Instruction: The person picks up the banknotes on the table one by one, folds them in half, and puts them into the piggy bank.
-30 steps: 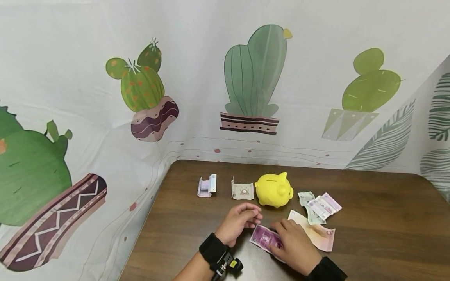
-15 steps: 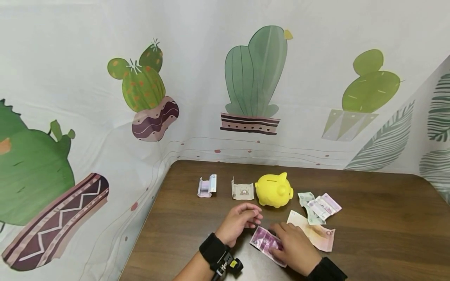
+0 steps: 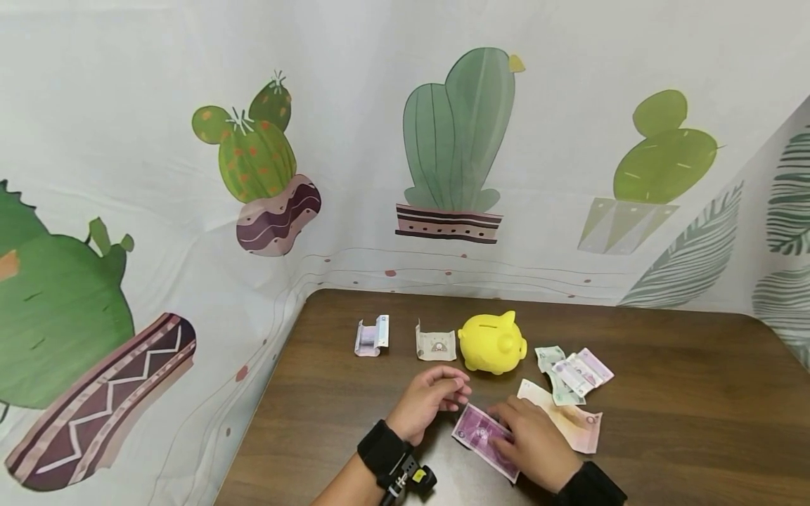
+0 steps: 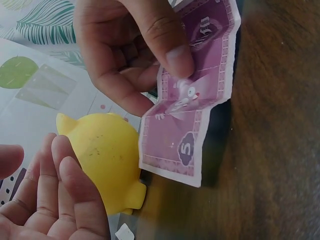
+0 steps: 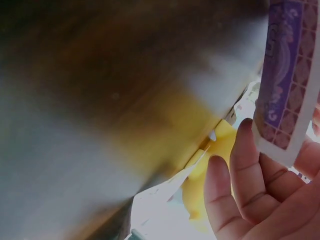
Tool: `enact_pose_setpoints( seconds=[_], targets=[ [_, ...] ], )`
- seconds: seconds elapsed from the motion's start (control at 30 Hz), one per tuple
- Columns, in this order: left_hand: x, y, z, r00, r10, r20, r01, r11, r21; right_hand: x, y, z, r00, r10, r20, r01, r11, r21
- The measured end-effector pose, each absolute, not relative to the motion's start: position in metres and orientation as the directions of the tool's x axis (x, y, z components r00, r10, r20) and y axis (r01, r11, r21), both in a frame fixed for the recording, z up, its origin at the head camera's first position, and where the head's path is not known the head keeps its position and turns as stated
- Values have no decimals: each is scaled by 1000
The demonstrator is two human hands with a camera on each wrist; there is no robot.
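Observation:
A purple play banknote point(image 3: 476, 432) with white edges is pinched between thumb and fingers of the right hand point(image 3: 534, 439). It has a crease across it and a printed 5, as the left wrist view shows, and it is held above the wooden table. Beside the note's far left corner, the left hand point(image 3: 430, 400) has loosely bent fingers with nothing between them. Its relaxed fingers also show at the lower left of the left wrist view. A yellow piggy bank point(image 3: 492, 344) with a slot on top stands just beyond both hands.
Right of the piggy bank lie a green note point(image 3: 550, 357), a pale purple note point(image 3: 595, 365) and an orange-beige note point(image 3: 585, 427), overlapping. To its left are a beige note point(image 3: 436, 346) and a folded bluish note point(image 3: 368, 339). A cactus-printed cloth point(image 3: 354, 154) hangs behind the table point(image 3: 683, 393).
The purple note has tilted and shifted slightly in the right hand, with more of its face showing. The left hand and piggy bank stay in place.

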State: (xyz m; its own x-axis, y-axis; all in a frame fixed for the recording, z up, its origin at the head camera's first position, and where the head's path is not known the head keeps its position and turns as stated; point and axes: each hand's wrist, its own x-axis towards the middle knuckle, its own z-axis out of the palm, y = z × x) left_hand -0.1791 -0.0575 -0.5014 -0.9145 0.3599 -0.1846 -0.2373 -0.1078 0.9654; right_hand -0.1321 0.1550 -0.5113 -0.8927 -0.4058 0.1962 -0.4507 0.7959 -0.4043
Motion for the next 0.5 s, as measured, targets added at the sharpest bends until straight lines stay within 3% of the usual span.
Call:
enact_pose_setpoints(
  seconds=[0.5],
  targets=[
    [-181,-60,-503,-921,346,-182,-229,-100,968,-141,163,-508,-910,-356,215,-410,683,-604]
  ],
)
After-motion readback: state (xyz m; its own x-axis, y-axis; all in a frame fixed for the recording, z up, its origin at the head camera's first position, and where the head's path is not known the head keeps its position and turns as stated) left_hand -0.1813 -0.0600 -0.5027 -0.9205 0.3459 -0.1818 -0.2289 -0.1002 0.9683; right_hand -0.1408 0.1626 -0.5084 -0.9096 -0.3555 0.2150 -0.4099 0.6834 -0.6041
